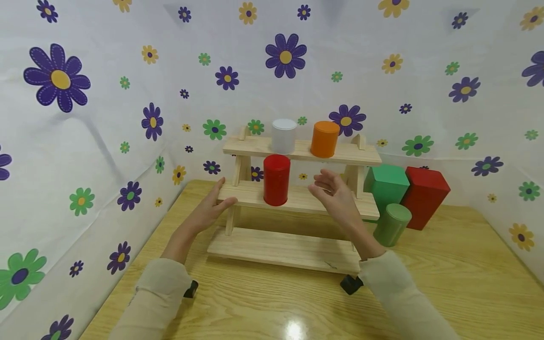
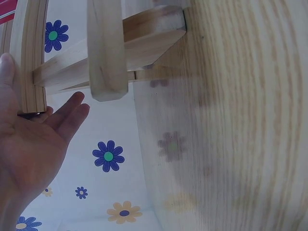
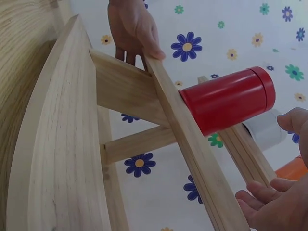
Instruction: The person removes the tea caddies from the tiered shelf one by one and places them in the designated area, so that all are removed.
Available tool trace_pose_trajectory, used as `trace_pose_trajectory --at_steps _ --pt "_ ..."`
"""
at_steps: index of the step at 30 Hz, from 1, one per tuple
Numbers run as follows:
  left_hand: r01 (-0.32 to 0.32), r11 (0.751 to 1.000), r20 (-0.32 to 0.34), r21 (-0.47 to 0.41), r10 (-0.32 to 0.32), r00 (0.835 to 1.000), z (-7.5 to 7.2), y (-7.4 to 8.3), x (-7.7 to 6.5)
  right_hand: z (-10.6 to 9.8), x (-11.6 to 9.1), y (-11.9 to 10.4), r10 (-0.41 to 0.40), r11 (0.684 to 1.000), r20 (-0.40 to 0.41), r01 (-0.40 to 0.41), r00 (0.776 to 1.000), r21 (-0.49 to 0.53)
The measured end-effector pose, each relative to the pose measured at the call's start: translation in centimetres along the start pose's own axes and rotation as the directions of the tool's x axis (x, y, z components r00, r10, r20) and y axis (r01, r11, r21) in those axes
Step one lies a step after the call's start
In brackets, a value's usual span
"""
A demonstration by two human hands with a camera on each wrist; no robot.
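A three-tier wooden shelf stand [image 1: 280, 245] stands on the table. My left hand [image 1: 207, 210] holds the left end of its middle board, thumb on the front edge and fingers round the end; in the left wrist view the other fingers [image 2: 72, 118] extend past it. On that middle board, left of centre, a red can [image 1: 276, 182] stands upright. My right hand [image 1: 337, 198] hovers before the board's right part, fingers loosely bent and holding nothing, apart from the red can. A white can [image 1: 283, 138] and an orange can [image 1: 325, 140] stand on the top board.
Right of the stand are a green box [image 1: 387, 182], a red box [image 1: 426, 196] and a green can [image 1: 393, 225]. Flower-patterned cloth [image 1: 255, 94] hangs behind and at both sides. The wooden table [image 1: 255, 302] extends in front. Dark straps show at both wrists.
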State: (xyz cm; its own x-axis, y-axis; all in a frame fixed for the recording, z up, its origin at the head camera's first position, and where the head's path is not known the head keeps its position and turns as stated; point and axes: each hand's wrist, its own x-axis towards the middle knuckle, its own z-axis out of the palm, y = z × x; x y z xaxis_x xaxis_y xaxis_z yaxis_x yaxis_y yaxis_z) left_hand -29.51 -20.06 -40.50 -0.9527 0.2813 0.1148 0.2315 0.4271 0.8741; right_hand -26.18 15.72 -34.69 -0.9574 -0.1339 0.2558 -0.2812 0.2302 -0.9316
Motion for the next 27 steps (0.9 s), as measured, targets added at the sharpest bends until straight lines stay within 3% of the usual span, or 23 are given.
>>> trace_pose_trajectory --at_steps 27 --pt "0.029 0.999 0.005 -0.017 -0.029 1.000 -0.1 0.8 -0.2 7.9 3.0 -1.4 -0.084 0.993 0.070 0.077 0.994 0.088"
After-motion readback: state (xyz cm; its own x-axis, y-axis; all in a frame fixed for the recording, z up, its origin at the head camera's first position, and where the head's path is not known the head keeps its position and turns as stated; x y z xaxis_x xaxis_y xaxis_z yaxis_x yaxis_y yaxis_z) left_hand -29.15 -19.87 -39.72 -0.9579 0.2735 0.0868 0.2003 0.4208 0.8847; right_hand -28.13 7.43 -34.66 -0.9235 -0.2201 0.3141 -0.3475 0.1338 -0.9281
